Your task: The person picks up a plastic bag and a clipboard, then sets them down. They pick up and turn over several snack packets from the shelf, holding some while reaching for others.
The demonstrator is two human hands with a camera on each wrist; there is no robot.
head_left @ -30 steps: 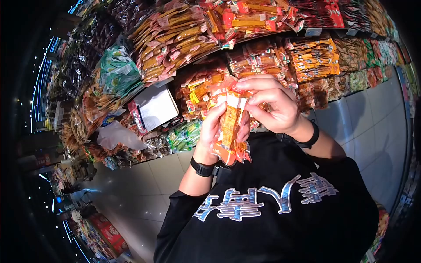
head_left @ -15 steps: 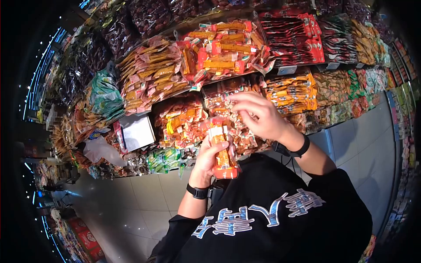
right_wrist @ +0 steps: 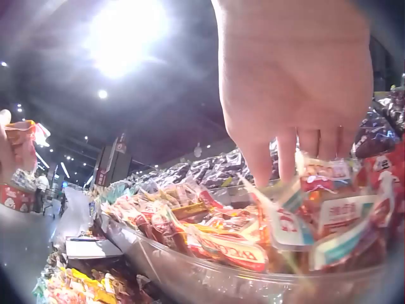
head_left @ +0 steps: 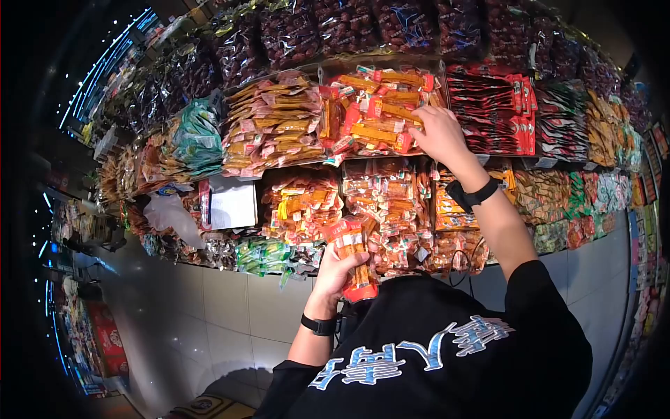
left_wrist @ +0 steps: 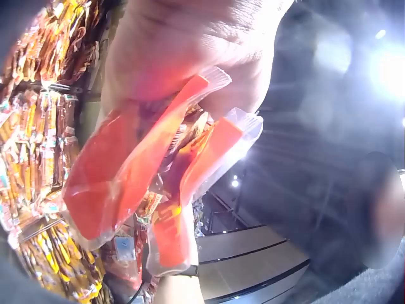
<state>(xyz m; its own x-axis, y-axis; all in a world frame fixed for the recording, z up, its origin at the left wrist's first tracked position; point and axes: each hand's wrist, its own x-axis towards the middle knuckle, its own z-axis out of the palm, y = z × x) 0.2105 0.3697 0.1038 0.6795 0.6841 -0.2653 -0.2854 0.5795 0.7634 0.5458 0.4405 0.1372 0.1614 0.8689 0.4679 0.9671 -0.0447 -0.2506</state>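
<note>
My left hand (head_left: 333,274) holds a bunch of snack packets (head_left: 349,241) in front of my shirt, thumb across the top and fingers mostly hidden behind. Up close in the left wrist view, their clear plastic ends with red print (left_wrist: 101,190) stick out from the palm. Over the upper shelf, my right hand (head_left: 441,136) reaches into a clear bin (right_wrist: 190,269) of snack packets (head_left: 384,133) with orange-brown sticks and red ends. Its fingers (right_wrist: 286,155) point down among the packets in the right wrist view, their tips partly hidden by wrappers.
Dark red packets (head_left: 488,112) lie right of the bin, pink-ended packets (head_left: 272,129) left of it. Below are more orange packets (head_left: 384,202), a white box (head_left: 232,202) and green packets (head_left: 262,256). Dark bags (head_left: 349,28) line the back. Tiled floor (head_left: 230,300) shows in front.
My right hand has left the packets in the left hand and moved up and forward to the upper bin. The left hand keeps its packets, a little lower. The head view has shifted.
</note>
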